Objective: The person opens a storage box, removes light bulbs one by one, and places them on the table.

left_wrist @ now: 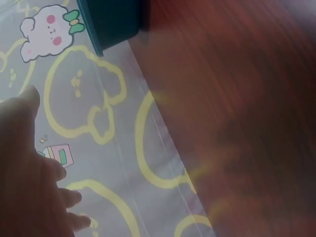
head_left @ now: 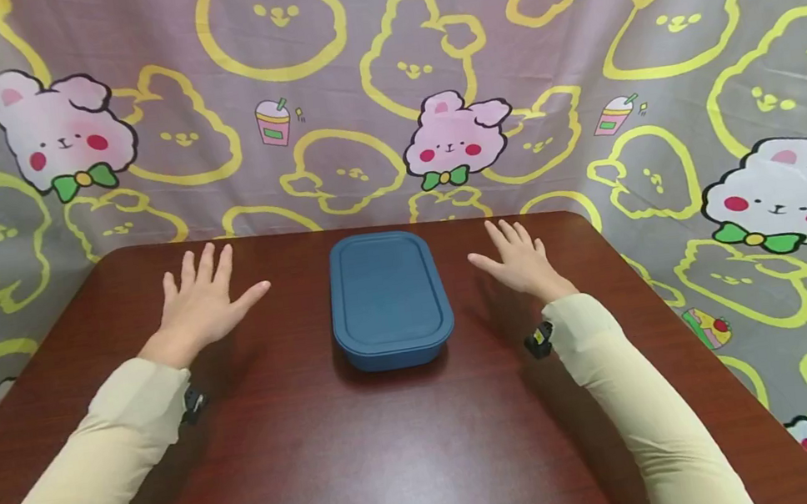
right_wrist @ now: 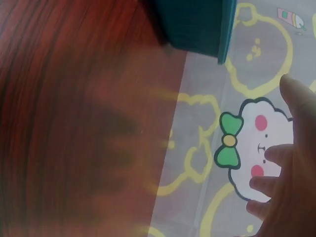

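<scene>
A blue rectangular lidded container [head_left: 389,291] stands on the brown table, its lid on. To its left, my left hand [head_left: 202,304] hovers over the table with fingers spread, touching nothing. On the other side my right hand [head_left: 518,259] is held much the same way, fingers straight and apart from the container. The left wrist view shows a corner of the container [left_wrist: 111,24] at the top, with the left hand [left_wrist: 32,168] along the left edge. In the right wrist view the container [right_wrist: 197,27] is at the top and the right hand [right_wrist: 291,168] at the right edge.
The glossy wooden table [head_left: 391,455] has rounded far corners. Right behind its far edge hangs a grey curtain [head_left: 341,83] printed with yellow outlines and white cartoon animals; it also runs down the right side. Small dark devices sit at both wrists.
</scene>
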`<state>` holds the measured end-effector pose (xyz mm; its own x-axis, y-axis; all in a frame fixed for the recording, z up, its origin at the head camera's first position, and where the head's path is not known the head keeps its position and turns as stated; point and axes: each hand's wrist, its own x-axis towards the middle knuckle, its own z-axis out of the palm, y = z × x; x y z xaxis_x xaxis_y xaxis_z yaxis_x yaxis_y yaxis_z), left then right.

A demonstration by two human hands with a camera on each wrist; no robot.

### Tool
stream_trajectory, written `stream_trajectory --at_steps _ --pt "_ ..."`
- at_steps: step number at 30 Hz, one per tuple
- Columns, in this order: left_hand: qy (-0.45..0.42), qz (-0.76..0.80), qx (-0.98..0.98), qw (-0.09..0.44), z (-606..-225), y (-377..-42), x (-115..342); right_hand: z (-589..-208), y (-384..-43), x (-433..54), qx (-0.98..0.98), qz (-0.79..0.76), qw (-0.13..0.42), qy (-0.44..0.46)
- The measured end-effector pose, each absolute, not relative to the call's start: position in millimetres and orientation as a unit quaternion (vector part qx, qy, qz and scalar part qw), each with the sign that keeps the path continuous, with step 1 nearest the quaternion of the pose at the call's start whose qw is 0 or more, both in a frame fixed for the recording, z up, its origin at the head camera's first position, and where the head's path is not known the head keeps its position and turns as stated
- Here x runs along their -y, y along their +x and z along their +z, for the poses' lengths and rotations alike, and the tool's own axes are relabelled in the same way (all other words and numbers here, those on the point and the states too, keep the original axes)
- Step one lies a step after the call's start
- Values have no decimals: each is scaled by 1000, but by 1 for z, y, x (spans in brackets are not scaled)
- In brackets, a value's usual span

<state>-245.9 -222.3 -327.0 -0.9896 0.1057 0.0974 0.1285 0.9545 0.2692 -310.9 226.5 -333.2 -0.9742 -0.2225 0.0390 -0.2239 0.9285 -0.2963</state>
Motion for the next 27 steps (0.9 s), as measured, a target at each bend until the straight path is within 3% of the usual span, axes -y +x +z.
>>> stream_trajectory --at_steps 13,27 --pt "-113 -199 973 29 -329 -255 184 -338 -308 -203 949 259 -23 180" --pt "-149 -256 955 -3 -360 -261 151 -361 -302 -180 930 302 -64 199"
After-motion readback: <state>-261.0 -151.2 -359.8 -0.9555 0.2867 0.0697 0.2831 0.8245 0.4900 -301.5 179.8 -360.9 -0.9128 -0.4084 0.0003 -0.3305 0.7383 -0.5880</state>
